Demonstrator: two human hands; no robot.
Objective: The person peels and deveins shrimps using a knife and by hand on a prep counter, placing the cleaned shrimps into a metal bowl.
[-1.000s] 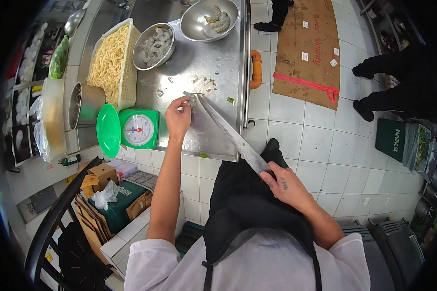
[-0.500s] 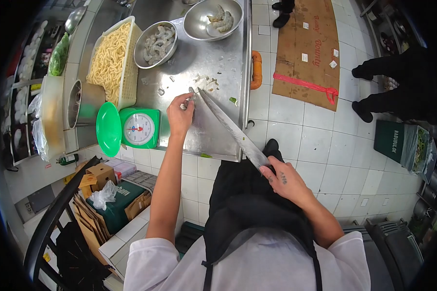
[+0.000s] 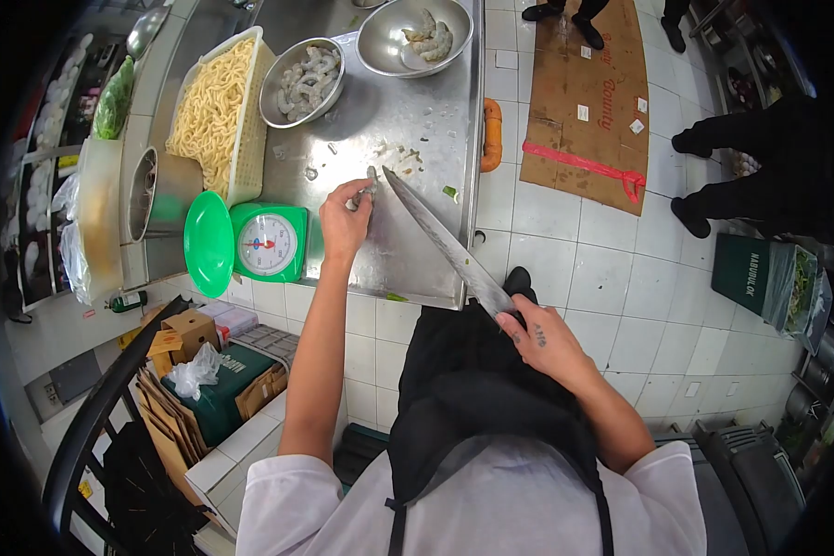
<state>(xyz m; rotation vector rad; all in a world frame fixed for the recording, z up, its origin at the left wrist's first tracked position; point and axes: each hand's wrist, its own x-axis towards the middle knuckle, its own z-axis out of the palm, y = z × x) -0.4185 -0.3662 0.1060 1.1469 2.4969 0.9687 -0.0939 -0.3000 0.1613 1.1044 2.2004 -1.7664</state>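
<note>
My left hand (image 3: 347, 221) is closed, its fingertips pinching a grey raw shrimp (image 3: 372, 174) just above the steel table (image 3: 408, 269). In my right hand (image 3: 549, 341), a long knife (image 3: 443, 243) is gripped by its handle, the blade slanting up and left. Its tip is beside the shrimp, a small gap apart. Shell and shrimp scraps (image 3: 398, 153) lie beyond the tip. Farther back are a steel bowl of several peeled-looking shrimp (image 3: 308, 83) and a larger steel bowl (image 3: 371, 44) with a few shrimp (image 3: 428, 42) in it.
To the left stand a white basket (image 3: 250, 120) of thick noodles (image 3: 215, 116) and a green scale (image 3: 269, 243) with its pan (image 3: 209, 246). An orange handle (image 3: 492, 135) juts from the table's right side. Other people's legs (image 3: 741, 130) are near flattened cardboard (image 3: 588, 111) on the floor.
The knife tip has shifted slightly right, away from the shrimp. My left hand still pinches the shrimp, now more upright. More of another person's feet show on the cardboard at the top.
</note>
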